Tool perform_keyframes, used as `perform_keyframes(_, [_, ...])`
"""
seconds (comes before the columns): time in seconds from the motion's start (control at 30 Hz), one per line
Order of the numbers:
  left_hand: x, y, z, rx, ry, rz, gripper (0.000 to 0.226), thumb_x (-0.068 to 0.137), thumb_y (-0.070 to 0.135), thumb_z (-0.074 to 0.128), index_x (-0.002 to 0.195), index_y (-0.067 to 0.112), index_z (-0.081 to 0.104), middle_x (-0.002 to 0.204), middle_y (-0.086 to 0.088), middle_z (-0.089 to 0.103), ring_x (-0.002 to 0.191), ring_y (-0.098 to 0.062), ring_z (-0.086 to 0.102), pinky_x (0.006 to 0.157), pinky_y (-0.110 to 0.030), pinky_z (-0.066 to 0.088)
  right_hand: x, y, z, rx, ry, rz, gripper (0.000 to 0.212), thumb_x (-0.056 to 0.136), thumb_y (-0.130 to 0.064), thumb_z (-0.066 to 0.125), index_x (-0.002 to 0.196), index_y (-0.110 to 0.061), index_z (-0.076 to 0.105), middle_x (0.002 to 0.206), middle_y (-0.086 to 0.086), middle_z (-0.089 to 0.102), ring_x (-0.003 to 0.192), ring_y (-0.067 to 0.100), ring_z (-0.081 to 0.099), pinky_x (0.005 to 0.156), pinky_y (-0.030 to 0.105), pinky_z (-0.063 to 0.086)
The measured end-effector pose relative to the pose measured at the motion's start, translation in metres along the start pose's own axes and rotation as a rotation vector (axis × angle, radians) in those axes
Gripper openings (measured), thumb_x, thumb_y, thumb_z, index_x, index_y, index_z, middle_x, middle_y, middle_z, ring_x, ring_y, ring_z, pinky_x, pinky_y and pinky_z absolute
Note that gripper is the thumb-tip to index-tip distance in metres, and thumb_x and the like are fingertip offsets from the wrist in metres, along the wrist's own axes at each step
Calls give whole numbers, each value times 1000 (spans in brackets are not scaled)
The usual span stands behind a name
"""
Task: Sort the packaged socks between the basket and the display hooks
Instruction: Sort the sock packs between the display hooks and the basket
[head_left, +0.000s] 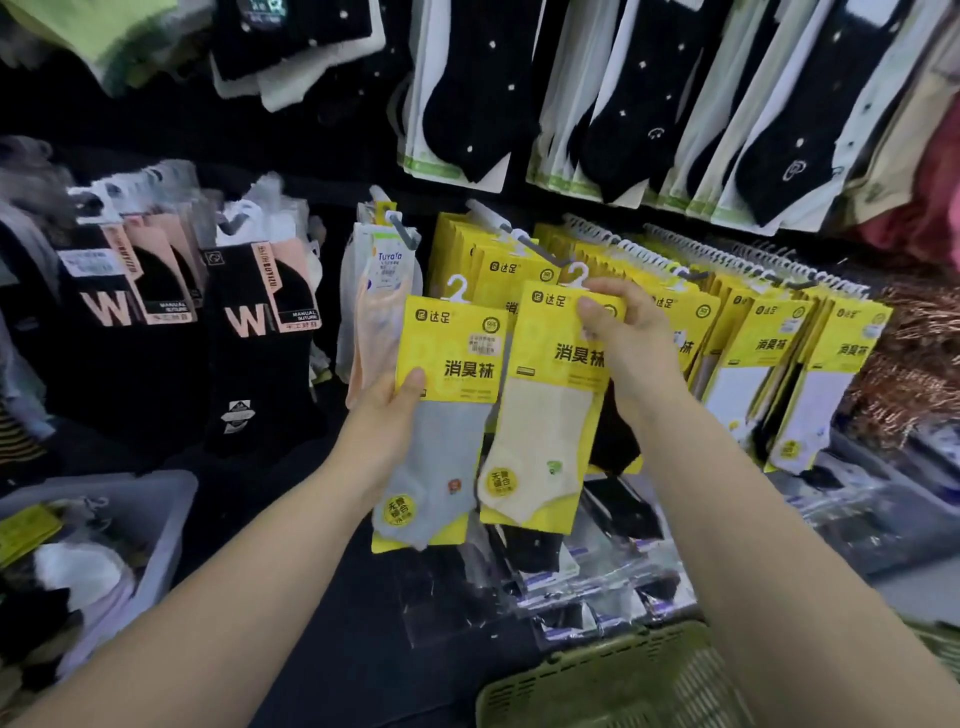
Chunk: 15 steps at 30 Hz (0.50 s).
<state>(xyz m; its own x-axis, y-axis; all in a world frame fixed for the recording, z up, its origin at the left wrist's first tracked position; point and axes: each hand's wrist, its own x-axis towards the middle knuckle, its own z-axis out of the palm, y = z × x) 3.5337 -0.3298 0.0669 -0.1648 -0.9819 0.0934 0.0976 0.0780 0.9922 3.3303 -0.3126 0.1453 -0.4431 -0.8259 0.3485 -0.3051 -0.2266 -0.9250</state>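
We read 达足 and 消臭袜 on the grey-sock pack. Round sticker at its foot: 无骨缝合. Same three texts on the cream-sock pack, just right of it. Left of it: TuyaYa on a clear pack. Further left: big W and MANUAL SUTURE on the black packs.

Two hands up front, the left hand and the right hand, and two yellow packs held: one grey-sock pack, one cream-sock pack. One green basket, one pale tub, and two black packs showing a big W, the left W pack and the right W pack. The hanging yellow packs are stacked too tight to count.
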Motion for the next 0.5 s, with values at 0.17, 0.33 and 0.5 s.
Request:
perform_keyframes(0.17, [13, -10, -8, 177, 24, 80, 26, 102, 31, 38, 112, 34, 62, 142, -6, 48, 124, -26, 52, 105, -49, 41, 37, -9, 8, -154, -121, -159, 22, 92, -23, 55, 80, -41, 60, 78, -12, 58, 60, 3, 51, 64, 20, 45])
perform_keyframes(0.33, [12, -28, -6, 194, 126, 151, 26, 102, 30, 40, 99, 44, 61, 114, 8, 65, 109, -17, 60, 96, -41, 47, 60, 2, 28, -196, -159, -188, 22, 94, -20, 54, 78, -34, 56, 72, -13, 54, 51, -6, 49, 43, 6, 35])
perform_keyframes(0.5, [7, -29, -3, 155, 241, 170, 19, 100, 34, 43, 96, 41, 61, 100, 16, 67, 105, -14, 62, 80, -29, 46, 63, 9, 36, -139, -56, -155, 14, 89, -19, 63, 103, -17, 59, 99, -4, 56, 72, -14, 58, 63, 7, 43])
